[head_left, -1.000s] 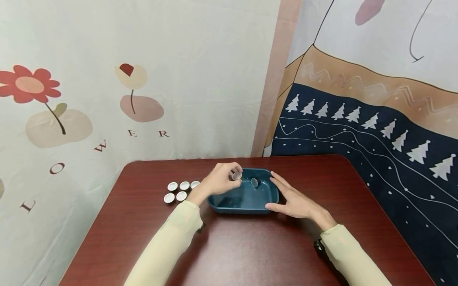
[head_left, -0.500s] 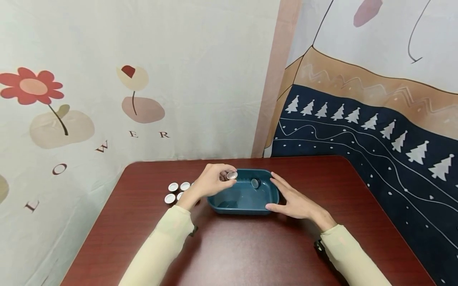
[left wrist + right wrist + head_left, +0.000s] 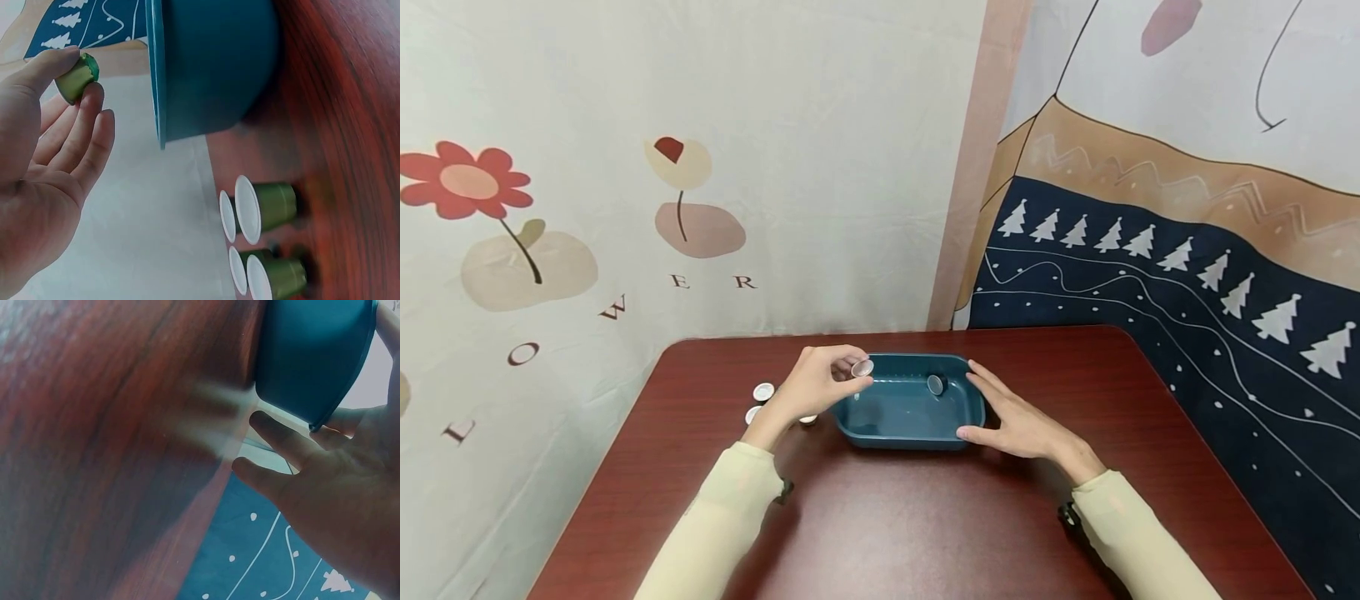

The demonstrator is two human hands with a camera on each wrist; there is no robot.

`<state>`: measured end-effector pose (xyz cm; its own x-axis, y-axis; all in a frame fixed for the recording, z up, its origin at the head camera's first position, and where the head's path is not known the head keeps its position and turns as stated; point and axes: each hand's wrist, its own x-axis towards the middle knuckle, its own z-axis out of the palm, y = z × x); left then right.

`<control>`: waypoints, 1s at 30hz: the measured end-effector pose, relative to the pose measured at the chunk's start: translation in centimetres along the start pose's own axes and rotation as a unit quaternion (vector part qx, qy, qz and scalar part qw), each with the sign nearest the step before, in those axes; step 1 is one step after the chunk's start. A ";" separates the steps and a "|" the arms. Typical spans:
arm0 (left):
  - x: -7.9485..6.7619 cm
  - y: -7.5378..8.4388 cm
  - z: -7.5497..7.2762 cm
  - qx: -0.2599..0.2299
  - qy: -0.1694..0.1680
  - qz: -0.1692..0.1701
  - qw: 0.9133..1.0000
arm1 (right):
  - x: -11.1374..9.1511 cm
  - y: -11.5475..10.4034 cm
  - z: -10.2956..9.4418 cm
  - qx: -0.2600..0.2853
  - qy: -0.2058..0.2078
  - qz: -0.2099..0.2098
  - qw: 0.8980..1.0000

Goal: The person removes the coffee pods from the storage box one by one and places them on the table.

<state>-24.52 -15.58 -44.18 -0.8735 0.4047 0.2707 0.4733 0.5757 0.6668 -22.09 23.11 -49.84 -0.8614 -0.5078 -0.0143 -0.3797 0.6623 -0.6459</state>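
Note:
My left hand (image 3: 816, 383) pinches a small green coffee capsule (image 3: 76, 80) between thumb and fingertips. In the head view, that capsule's pale lid (image 3: 862, 368) shows above the left end of a teal rectangular baking dish (image 3: 910, 442). Inside the dish, toward its right end, another coffee capsule (image 3: 936, 384) lies tilted. At the dish's right end, my right hand (image 3: 1018, 422) rests with spread, fairly straight fingers, the thumb by the near corner and the fingers by the far one. My left forearm and hand partly hide capsules on the table.
Several green capsules (image 3: 273, 205) with white lids stand lid-up on the reddish-brown table (image 3: 910, 517), left of the dish. A printed cloth backdrop (image 3: 850, 167) hangs behind the table, and a dark blue part of it (image 3: 1075, 275) runs along the right.
My left hand has moved left with the capsule, from over the dish's middle to its left end, covering more of the standing capsules. The right hand, dish and capsule in it have stayed put.

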 end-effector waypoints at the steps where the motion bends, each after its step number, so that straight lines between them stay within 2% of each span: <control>1: -0.1 -0.1 -0.1 -0.002 0.004 0.000 1.000 | 0.0 0.0 0.0 0.000 0.000 0.001 1.000; 9: -1.3 -1.2 -1.1 -0.016 0.027 -0.006 0.999 | 0.0 -0.1 -0.1 0.000 0.000 -0.002 1.000; 20: -3.2 -2.9 -2.8 -0.014 0.047 -0.049 0.998 | 0.0 0.0 0.0 0.003 0.000 -0.003 1.000; 30: -4.4 -4.3 -3.9 -0.002 0.071 -0.040 0.997 | -0.1 -0.1 0.1 0.005 -0.001 0.000 1.000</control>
<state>-23.18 -22.64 -45.50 -0.9161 0.2520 0.3119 0.4008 0.5989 0.6933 -22.00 23.07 -49.84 -0.8608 -0.5087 -0.0167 -0.3754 0.6568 -0.6540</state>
